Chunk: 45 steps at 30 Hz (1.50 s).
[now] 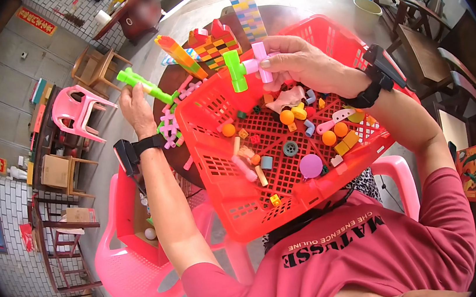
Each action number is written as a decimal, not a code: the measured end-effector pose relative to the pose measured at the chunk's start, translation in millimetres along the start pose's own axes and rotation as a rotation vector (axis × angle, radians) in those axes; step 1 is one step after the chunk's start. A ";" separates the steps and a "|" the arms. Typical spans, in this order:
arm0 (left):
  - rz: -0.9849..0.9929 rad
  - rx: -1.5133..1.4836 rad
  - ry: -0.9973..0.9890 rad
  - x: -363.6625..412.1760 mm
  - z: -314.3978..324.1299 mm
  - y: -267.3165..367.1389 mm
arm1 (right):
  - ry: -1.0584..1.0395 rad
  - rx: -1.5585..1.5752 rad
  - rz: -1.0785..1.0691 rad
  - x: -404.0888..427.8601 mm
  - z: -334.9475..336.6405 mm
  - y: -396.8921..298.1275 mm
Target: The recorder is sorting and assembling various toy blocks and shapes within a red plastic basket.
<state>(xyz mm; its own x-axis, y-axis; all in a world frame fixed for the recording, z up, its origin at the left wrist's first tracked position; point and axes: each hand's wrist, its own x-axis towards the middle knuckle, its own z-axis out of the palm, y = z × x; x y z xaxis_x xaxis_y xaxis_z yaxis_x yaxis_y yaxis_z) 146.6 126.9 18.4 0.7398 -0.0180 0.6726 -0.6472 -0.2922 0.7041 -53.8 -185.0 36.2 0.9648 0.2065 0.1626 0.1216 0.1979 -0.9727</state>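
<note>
My left hand grips a bright green plastic pipe toy assembly left of the basket; its lower right end reaches toward more pipe pieces on the table. In my right hand is a short joined pipe piece, a green tee on its left and a pink-purple fitting at my fingertips. That hand hangs over a red plastic basket with perforated walls. Inside the basket lie orange balls, a purple disc-like toy, a grey-blue cylinder and several small blocks. Pink and green joined pipe pieces rest beside it.
A round dark table behind the basket bears a tall pastel block tower, an orange-yellow block column and a multicoloured block structure. A pink plastic chair holding a red box stands at my left. Wooden chairs stand at right.
</note>
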 end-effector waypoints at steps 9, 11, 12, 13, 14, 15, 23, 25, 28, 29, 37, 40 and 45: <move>-0.555 -1.094 -0.380 -22.2 85.9 113.4 | 0.202 -0.579 -0.337 -7.5 -36.2 -43.8; -0.580 -1.138 -0.362 -30.8 105.8 108.1 | 0.234 -0.531 -0.302 -8.8 -46.6 -33.6; -0.635 -1.149 -0.329 -36.4 115.3 103.7 | 0.255 -0.476 -0.262 -9.0 -52.1 -28.3; -0.649 -1.206 -0.414 -48.1 121.7 118.1 | 0.267 -0.478 -0.259 -11.1 -58.8 -20.3; -0.693 -1.222 -0.427 -53.5 131.1 114.4 | 0.250 -0.460 -0.192 -13.8 -65.0 -12.2; -0.734 -1.235 -0.433 -57.5 136.5 108.4 | 0.226 -0.440 -0.128 -15.0 -66.4 -8.4; -0.714 -1.144 -0.489 -75.8 144.5 99.9 | 0.284 -0.645 -0.342 -10.3 -75.8 -11.7; -0.665 -1.179 -0.533 -77.9 141.2 102.8 | 0.298 -0.600 -0.330 -13.8 -72.3 -19.1; -0.530 -0.974 -0.559 -79.0 138.7 108.0 | 0.282 -0.603 -0.169 -13.8 -72.5 -23.5; -0.533 -0.978 -0.568 -81.4 139.5 109.8 | 0.292 -0.605 -0.165 -14.2 -76.1 -21.3; -0.453 -0.908 -0.556 -94.7 140.7 127.3 | 0.223 -0.487 -0.237 -18.7 -67.1 -21.2; -0.444 -0.889 -0.558 -97.9 140.8 127.5 | 0.121 -0.537 -0.236 -19.0 -68.7 -21.7; -0.449 -0.874 -0.581 -100.7 141.9 130.8 | 0.184 -0.607 -0.270 -22.3 -62.0 -26.6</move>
<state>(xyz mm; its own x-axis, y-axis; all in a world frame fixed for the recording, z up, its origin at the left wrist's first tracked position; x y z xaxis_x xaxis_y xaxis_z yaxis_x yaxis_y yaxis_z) 13.5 -45.2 10.4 0.7629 -0.5860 0.2729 -0.0410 0.3775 0.9251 -64.2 -254.2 48.2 0.8997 0.0484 0.4338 0.4204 -0.3631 -0.8315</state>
